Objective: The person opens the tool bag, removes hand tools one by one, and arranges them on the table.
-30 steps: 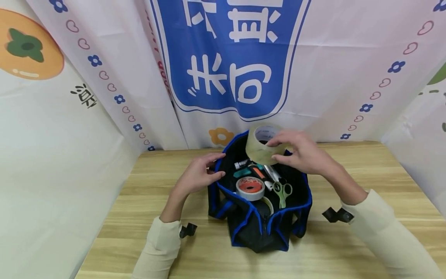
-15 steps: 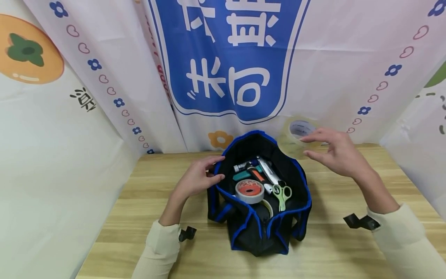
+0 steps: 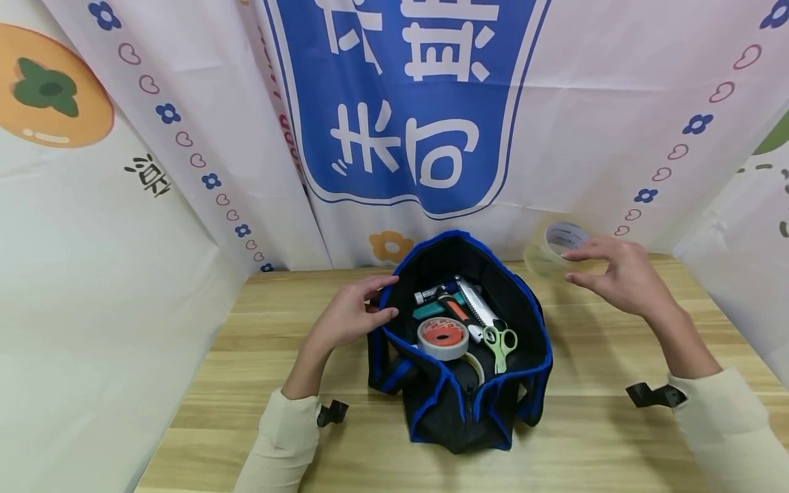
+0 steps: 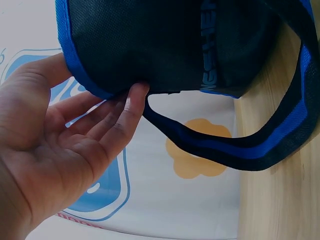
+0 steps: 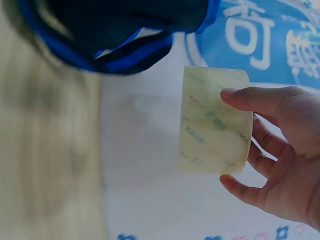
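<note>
A black tool bag with blue trim (image 3: pixel 456 418) stands wide-mouthed on the table. My left hand (image 3: pixel 354 311) holds its left rim; in the left wrist view some fingers (image 4: pixel 132 107) lie against the bag's outside, while other fingertips are hidden behind the blue edge. Right of the bag, above the table, my right hand (image 3: pixel 625 274) pinches a wide roll of clear packing tape (image 3: pixel 542 253) by its wall. The right wrist view shows the thumb on the printed outer face of the tape (image 5: pixel 205 130). The roll is apart from the bag.
Inside the bag lie a tape roll with an orange-red core label (image 3: pixel 442 349), green-handled scissors (image 3: pixel 501 349), an orange-and-black handled tool (image 3: pixel 455 307), a serrated silver tool (image 3: pixel 474 301) and a marker-like tube (image 3: pixel 428 294). A printed cloth (image 3: pixel 585 150) hangs behind the wooden table (image 3: pixel 259 342).
My right hand has carried the clear packing tape from above the bag's mouth out to the right, past its rim. My left hand has stayed at the left rim.
</note>
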`<state>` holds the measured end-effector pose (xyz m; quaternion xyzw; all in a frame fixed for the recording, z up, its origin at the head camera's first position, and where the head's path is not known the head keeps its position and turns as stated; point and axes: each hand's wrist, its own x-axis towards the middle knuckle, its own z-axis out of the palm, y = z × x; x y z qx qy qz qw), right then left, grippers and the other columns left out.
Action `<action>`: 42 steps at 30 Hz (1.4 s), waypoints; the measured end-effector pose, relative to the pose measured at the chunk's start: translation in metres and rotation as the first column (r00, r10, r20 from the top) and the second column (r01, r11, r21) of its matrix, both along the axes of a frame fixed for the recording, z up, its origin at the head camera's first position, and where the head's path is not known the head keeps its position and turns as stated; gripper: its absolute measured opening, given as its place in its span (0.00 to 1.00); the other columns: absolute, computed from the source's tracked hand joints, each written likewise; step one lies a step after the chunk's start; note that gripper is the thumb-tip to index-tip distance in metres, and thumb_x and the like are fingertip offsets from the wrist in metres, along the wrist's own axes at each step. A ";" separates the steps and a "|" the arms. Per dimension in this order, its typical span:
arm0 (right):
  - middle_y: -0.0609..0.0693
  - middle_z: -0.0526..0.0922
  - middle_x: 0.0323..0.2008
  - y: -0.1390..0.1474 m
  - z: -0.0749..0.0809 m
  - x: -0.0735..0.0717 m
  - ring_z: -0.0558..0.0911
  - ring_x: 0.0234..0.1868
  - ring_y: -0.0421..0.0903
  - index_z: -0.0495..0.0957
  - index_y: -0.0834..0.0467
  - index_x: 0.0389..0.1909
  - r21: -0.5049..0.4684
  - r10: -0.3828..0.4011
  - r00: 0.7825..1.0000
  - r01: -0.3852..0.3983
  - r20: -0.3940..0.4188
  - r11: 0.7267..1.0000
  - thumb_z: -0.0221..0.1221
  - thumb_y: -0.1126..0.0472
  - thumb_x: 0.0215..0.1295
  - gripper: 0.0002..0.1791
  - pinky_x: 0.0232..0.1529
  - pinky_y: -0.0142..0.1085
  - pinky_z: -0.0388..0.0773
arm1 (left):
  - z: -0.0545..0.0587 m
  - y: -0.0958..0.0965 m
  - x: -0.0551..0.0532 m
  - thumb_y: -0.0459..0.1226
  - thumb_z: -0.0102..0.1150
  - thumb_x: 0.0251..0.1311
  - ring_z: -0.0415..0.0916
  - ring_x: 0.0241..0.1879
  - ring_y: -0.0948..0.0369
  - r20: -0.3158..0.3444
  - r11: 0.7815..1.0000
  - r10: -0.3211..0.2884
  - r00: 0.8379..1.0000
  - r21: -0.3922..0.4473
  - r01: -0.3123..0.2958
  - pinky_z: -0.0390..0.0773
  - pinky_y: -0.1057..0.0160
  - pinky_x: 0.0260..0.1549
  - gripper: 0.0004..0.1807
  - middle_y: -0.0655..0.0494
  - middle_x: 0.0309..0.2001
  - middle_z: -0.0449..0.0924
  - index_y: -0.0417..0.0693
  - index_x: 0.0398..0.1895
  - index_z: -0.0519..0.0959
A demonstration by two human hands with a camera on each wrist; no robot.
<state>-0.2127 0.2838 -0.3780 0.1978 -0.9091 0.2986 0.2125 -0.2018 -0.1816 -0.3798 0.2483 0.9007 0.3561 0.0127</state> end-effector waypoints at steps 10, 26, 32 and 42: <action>0.66 0.91 0.48 0.022 -0.027 -0.014 0.87 0.48 0.64 0.92 0.60 0.46 0.031 -0.083 0.981 0.079 0.175 0.996 0.78 0.65 0.58 0.14 0.37 0.35 0.78 | 0.000 -0.001 -0.002 0.38 0.71 0.69 0.85 0.56 0.48 0.011 1.000 -0.008 1.000 0.004 0.008 0.85 0.40 0.59 0.31 0.44 0.72 0.79 0.43 0.74 0.77; 0.68 0.90 0.49 0.041 -0.072 -0.035 0.83 0.58 0.74 0.92 0.62 0.47 0.074 -0.067 0.947 0.046 0.313 0.996 0.78 0.67 0.57 0.16 0.56 0.67 0.78 | 0.000 -0.004 -0.002 0.37 0.72 0.69 0.85 0.59 0.47 0.044 1.000 0.007 0.999 0.015 -0.007 0.80 0.40 0.67 0.30 0.43 0.73 0.78 0.44 0.73 0.77; 0.67 0.91 0.47 0.040 -0.066 -0.035 0.86 0.52 0.71 0.91 0.64 0.49 0.095 -0.056 0.949 0.028 0.310 0.995 0.77 0.65 0.60 0.16 0.52 0.65 0.81 | 0.001 -0.003 -0.002 0.36 0.71 0.69 0.83 0.64 0.44 0.041 1.000 -0.003 0.999 0.021 0.002 0.79 0.40 0.68 0.31 0.43 0.73 0.78 0.43 0.73 0.77; 0.66 0.89 0.56 -0.010 -0.010 -0.020 0.83 0.61 0.70 0.86 0.62 0.60 0.018 -0.011 0.972 0.007 0.236 1.000 0.73 0.59 0.67 0.23 0.60 0.69 0.77 | 0.000 -0.003 -0.002 0.36 0.72 0.68 0.84 0.63 0.44 0.044 1.000 -0.006 0.999 0.027 0.005 0.79 0.41 0.68 0.31 0.43 0.73 0.78 0.43 0.74 0.77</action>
